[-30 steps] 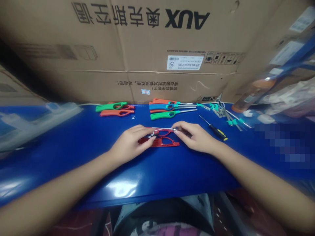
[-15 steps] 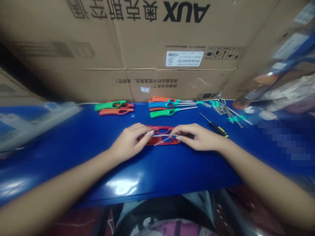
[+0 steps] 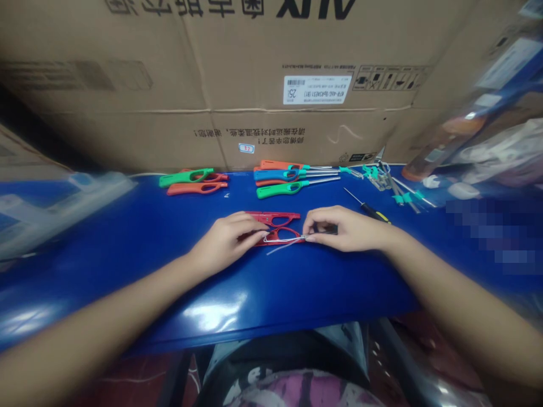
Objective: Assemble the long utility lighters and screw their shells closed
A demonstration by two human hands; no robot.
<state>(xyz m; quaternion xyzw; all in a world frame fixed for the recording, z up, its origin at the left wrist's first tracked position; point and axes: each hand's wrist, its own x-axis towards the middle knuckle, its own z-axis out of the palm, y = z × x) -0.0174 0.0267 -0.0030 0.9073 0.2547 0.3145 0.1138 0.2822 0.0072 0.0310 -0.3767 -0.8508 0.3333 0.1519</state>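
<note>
Two red lighter casing halves lie side by side on the table, the far half and the near half. My left hand covers their left ends, its thumb and fingers pinched at the left end of a thin white wire. Any small part inside that pinch is hidden. At the right end of the near half, my right hand pinches the wire's other end between thumb and fingertip. A thin clear tube slants down to the left from there, its free end over the blue surface.
Lighter handles lie at back left, assembled lighters at back centre. A screwdriver and metal rods with green parts are to the right. A cardboard box stands behind the blue table; a plastic container is left.
The wire has moved from between the two casing halves down over the near half. Both hands stay pinched, and the near half's right end now shows more. The view has tilted slightly.
</note>
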